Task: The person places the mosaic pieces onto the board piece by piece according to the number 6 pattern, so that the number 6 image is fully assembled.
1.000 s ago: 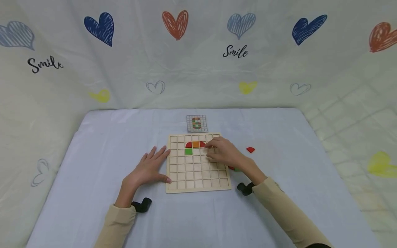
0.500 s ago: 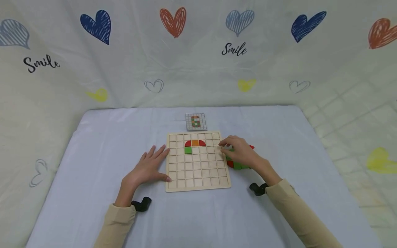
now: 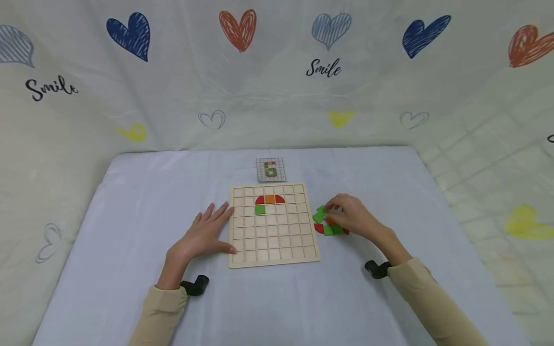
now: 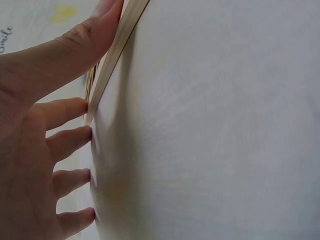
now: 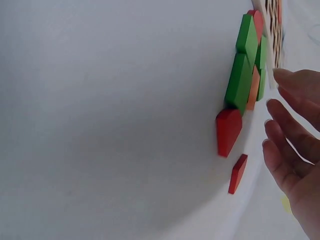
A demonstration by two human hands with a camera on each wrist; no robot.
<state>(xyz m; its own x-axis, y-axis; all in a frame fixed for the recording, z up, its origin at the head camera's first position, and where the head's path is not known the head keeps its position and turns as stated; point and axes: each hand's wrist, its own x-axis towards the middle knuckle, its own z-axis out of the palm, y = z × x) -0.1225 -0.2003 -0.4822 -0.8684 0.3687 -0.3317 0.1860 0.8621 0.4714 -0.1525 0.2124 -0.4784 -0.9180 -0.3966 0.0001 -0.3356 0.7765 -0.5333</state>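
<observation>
Loose tiles (image 3: 329, 230): just right of grid board (image 3: 274, 245)
Right hand (image 3: 355, 217): nearer to tiles, partly above them; fingers bent, narrowly parted, holding nothing visible
Left hand (image 3: 202, 237): spread wide, touching board's left edge

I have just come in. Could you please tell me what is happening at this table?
Someone is working at a board. The left hand touches its left edge, fingers spread. The right hand is at the loose pieces beside the board, holding nothing that can be seen. On the board lie two red pieces, an orange piece between them, and a green piece just in front of the left red one. A card with a coloured pattern lies behind the board.
</observation>
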